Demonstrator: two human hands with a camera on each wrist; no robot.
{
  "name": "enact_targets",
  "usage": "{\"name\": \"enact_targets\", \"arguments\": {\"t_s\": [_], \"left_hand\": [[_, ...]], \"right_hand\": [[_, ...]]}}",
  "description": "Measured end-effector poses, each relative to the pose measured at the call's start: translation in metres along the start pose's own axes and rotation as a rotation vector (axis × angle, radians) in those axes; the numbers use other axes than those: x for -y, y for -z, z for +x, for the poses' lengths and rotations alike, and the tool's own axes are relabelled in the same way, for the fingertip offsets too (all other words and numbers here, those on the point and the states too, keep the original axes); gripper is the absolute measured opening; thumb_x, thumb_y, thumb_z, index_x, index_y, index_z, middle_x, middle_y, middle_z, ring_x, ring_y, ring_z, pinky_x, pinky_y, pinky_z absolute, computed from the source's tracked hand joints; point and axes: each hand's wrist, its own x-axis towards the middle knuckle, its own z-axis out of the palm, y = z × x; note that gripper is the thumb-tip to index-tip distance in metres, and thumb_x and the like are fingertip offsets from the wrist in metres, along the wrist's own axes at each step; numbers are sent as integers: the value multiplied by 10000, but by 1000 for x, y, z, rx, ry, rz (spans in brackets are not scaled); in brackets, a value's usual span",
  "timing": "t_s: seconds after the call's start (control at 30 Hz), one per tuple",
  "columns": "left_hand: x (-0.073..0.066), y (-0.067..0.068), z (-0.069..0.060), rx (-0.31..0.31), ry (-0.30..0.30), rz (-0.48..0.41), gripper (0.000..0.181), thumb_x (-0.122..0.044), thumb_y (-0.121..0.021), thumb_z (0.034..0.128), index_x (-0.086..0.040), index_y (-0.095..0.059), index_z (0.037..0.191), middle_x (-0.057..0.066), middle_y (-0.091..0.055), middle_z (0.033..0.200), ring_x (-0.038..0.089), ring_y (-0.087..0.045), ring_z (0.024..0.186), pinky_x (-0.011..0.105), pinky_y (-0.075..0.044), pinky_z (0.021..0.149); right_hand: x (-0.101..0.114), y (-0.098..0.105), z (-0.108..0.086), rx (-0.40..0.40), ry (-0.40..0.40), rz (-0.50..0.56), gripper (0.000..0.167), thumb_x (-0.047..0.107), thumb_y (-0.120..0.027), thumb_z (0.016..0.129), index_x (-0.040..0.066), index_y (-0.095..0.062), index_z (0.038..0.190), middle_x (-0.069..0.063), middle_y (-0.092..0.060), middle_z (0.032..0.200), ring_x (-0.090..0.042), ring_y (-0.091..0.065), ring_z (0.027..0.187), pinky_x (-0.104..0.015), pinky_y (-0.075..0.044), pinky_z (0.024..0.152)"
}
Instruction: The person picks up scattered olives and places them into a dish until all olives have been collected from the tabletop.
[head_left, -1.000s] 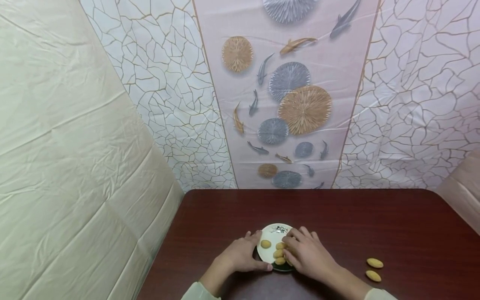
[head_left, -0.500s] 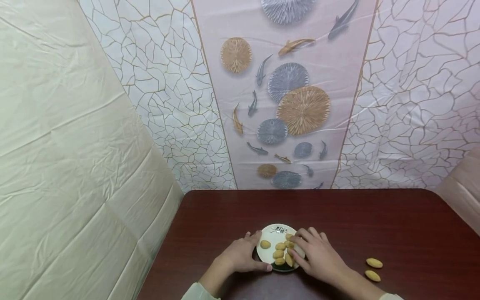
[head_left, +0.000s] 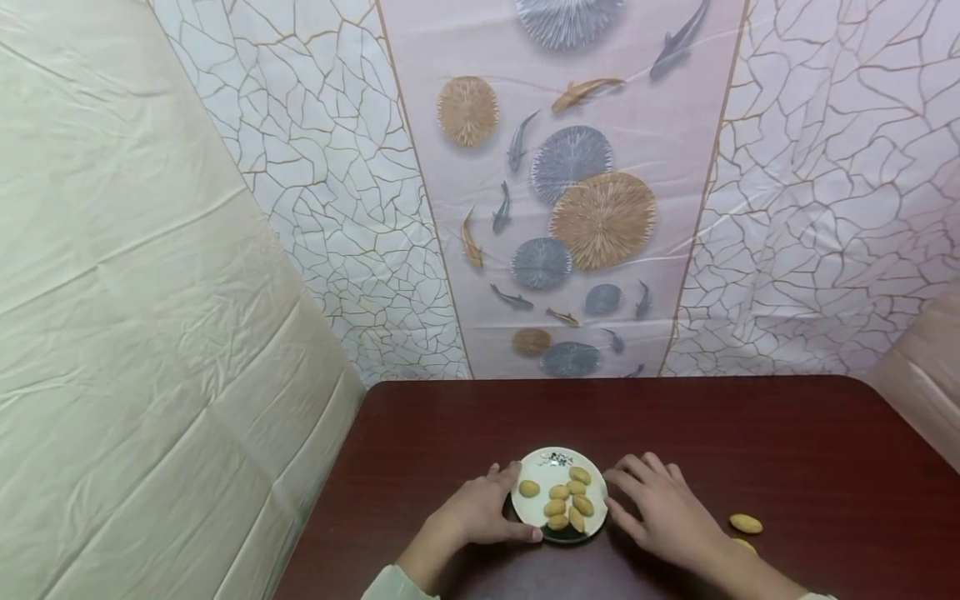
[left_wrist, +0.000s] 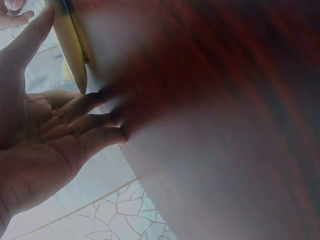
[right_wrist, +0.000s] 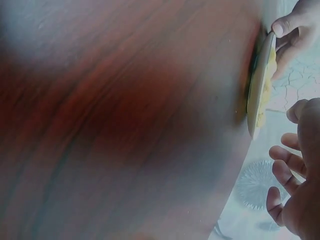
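A small white plate with a dark floral print and a dark green lower edge sits on the table. Several yellow oval pieces, shaped like shelled nuts, lie bunched on its right half, and a single yellow oval lies apart at the left. My left hand holds the plate's left rim between thumb and forefinger; its other fingers extend loosely below. Just off the right rim is my right hand, fingers spread and relaxed, holding nothing.
Two more yellow ovals lie on the dark red table at the right: one whole oval and a second oval partly covered by my right forearm. A patterned cloth wall stands behind the table's far edge.
My right hand has let go of the yellow ovals and drawn right, off the plate, uncovering the bunch. My left hand stays on the rim. My right forearm now partly covers one table oval.
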Motion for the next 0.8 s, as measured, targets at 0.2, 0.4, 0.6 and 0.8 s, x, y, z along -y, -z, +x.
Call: {"name": "enact_targets", "arguments": {"t_s": [0.2,0.4,0.6,0.8], "left_hand": [[0,1,0,1,5,2,1175,-710,-864,847,-139,-358,1742,272,-467,1707,460,-469,1591,632,-445,1264],[1,-1,0,3,9,1,1175,-708,-864,846,-142,-356,1743,270,-469,1708,467,-467,1590,631,-446,1263],[-1,0,0,-9,6,20,1168,-700,-870,844,-144,-366,1739,270,-487,1696,455,-482,1584,606,-474,1247],[0,0,0,-4,11,10,1172,-704,-870,843,-145,-363,1740,277,-476,1700,461,-480,1584,610,-472,1248]], "right_hand": [[-4,5,-1,26,-22,-12,286,294,-908,914,247,-801,1176,128,-695,1120,-84,-536,965,-274,-323,743],[-9,6,-5,-22,8,-50,344,320,-948,862,233,-805,1163,106,-706,1105,-112,-567,961,-283,-350,731],[-15,9,-10,-24,-14,-55,377,319,-964,841,227,-808,1172,97,-711,1103,-125,-579,957,-290,-359,720],[-24,11,-20,-39,-36,-74,398,301,-983,805,220,-807,1153,106,-700,1078,-137,-579,943,-292,-353,705]]}}
